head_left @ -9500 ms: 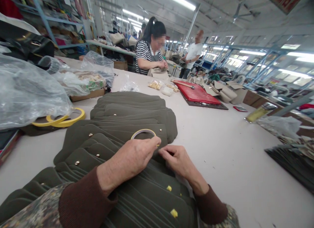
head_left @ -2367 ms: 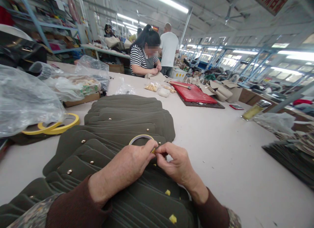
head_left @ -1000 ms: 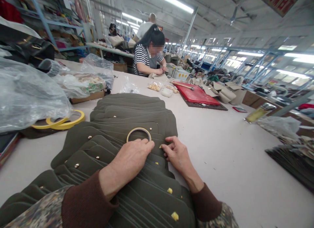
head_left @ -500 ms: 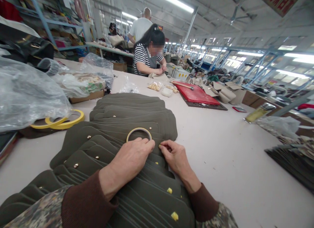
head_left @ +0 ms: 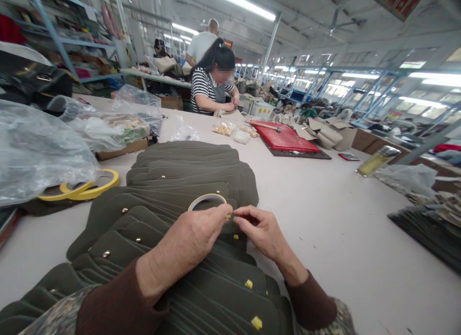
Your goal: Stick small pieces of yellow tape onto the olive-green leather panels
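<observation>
The right hand [head_left: 265, 232] has drawn in beside the left hand [head_left: 189, 241], which pinches a tape roll [head_left: 208, 197]. The right is half-curled; whether it grips anything, I cannot tell.

A wide, pale tabletop [head_left: 306, 205] filled the foreground. Behind it to the left stood blue metal shelves [head_left: 86, 43], crammed with boxes and other goods, and a narrower table [head_left: 154, 77] ran beside them. Overhead, a long tube light [head_left: 245, 5] glowed white, with shorter strips beyond, under a pale ceiling [head_left: 306, 4] crossed by beams. A fan [head_left: 334, 25] hung there, and a sign [head_left: 394, 1] with red markings was cut off by the top edge. At right, blue metal frames [head_left: 396, 75] stretched in front of bright windows [head_left: 335, 91].
</observation>
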Available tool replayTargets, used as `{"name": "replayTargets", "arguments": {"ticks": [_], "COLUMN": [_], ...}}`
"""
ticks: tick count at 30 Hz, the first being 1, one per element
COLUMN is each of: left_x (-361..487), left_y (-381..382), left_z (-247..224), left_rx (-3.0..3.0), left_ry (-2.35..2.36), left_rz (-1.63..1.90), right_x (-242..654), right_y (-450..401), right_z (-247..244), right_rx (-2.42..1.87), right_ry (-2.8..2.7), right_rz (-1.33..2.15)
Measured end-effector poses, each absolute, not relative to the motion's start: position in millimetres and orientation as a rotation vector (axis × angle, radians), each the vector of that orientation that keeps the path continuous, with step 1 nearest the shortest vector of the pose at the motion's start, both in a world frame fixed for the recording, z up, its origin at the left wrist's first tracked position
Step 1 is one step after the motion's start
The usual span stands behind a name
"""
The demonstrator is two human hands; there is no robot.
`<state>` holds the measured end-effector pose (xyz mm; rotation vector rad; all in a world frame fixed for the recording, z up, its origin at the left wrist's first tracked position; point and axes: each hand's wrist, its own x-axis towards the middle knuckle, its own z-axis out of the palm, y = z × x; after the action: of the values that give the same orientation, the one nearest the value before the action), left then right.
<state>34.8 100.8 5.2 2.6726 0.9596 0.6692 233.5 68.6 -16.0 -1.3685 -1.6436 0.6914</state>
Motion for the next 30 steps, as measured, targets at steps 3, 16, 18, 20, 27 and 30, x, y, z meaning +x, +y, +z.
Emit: {"name": "replayTargets", "arguments": {"ticks": [3,16,18,20,27,30], "left_x": [34.9,36.7,37.5,38.5,41.0,41.2], "left_y": [99.7,98.1,99.1,100.0,96.8,98.8], "left_z": [2.3,9.9,10.6,9.6,5.4,7.7], "left_rx": [2.702,2.663,2.665,2.676,2.695,2.78], "left_ry": [0.981,1.035,1.053,1.06,0.978,1.106], "left_rz": [0.644,0.436,0.454,0.472,0.735,0.592], "right_x": [227.9,211.8,207.9,204.0,211.7,225.6], "right_y": [65.8,62.0,60.4,59.8,76.1,82.5], "right_z": [-10.3,-15.9,-15.5,-14.8,-25.6,-33.6], "right_rx": [-1.205,-1.199,-1.258,-1.33,-1.412,-1.458], "right_ry": [-1.648,-1.831,-1.763,-1.648,-1.043,-1.014], "right_rz": [0.601,0.16,0.2,0.38,1.051,0.953]}}
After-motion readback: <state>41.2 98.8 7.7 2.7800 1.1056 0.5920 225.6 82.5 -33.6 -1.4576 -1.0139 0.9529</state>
